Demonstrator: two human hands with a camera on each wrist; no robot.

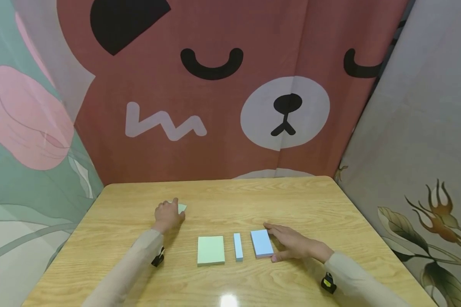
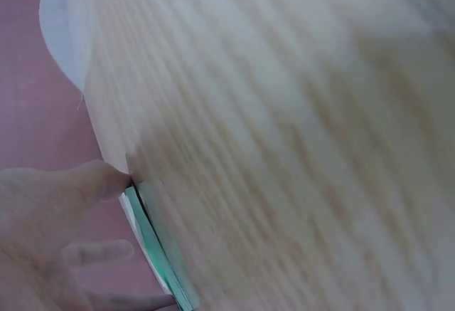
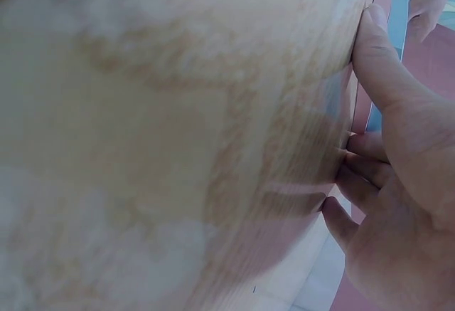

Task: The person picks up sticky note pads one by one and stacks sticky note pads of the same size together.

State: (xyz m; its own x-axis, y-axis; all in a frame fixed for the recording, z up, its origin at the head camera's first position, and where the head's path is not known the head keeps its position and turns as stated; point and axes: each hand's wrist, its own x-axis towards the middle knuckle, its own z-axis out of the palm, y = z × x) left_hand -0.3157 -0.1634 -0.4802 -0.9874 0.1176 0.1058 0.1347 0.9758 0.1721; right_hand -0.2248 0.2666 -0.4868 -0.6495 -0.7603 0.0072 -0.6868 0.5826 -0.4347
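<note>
On the far left of the table, my left hand (image 1: 168, 216) holds a small pale green sticky note pad (image 1: 182, 208), mostly covered by the palm. In the left wrist view the thumb and fingers span the ends of this green pad (image 2: 158, 254). My right hand (image 1: 293, 244) grips a blue sticky note pad (image 1: 261, 243) from its right side, thumb at the near corner and index finger at the far one. A pinkish lower layer (image 3: 362, 97) shows along its side in the right wrist view.
Between the hands lie a larger square pale green sticky note pad (image 1: 210, 250) and a narrow light blue strip pad (image 1: 238, 247). The wooden table (image 1: 230, 213) meets a bear-print curtain (image 1: 223, 157) at its back edge. Patterned cloths hang at both sides.
</note>
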